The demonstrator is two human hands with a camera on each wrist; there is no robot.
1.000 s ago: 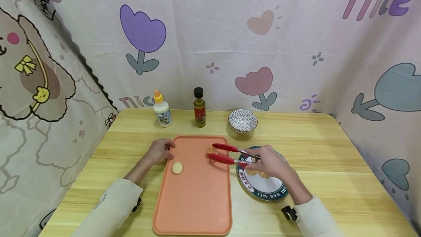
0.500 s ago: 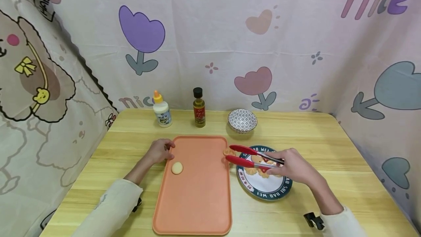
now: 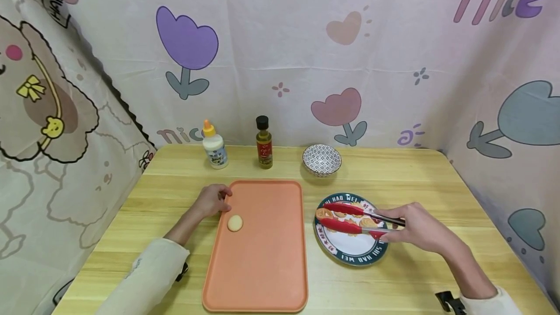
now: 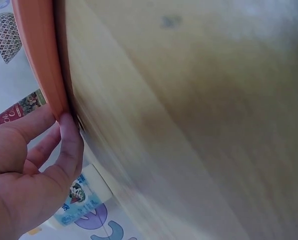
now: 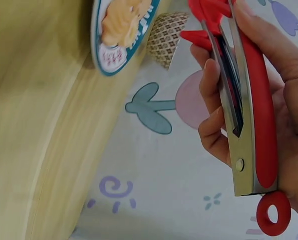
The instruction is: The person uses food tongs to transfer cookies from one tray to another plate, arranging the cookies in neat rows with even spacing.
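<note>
My left hand [image 3: 211, 201] pinches the upper left rim of an orange tray [image 3: 262, 266] between thumb and fingers; the left wrist view shows this grip up close. A pale round biscuit [image 3: 235, 223] lies on the tray near that hand. In my right hand [image 3: 420, 227] are red-tipped metal tongs [image 3: 343, 226], their arms running over a plate [image 3: 350, 253] with a dark green lettered rim. Between the tong tips is a brown-orange biscuit [image 3: 323, 213], over the plate's left rim. Several golden biscuits [image 5: 123, 25] lie on the plate, partly hidden by the tongs.
Along the back of the wooden table [image 3: 415, 174] stand a white bottle with a yellow cap [image 3: 215, 149], a dark-capped oil bottle [image 3: 264, 145] and a patterned bowl [image 3: 322, 160]. Behind them hangs a printed cloth [image 3: 262, 23].
My right hand has moved right with the tongs, carrying the brown-orange biscuit from over the tray to the plate's left side. The left hand has stayed on the tray's rim.
</note>
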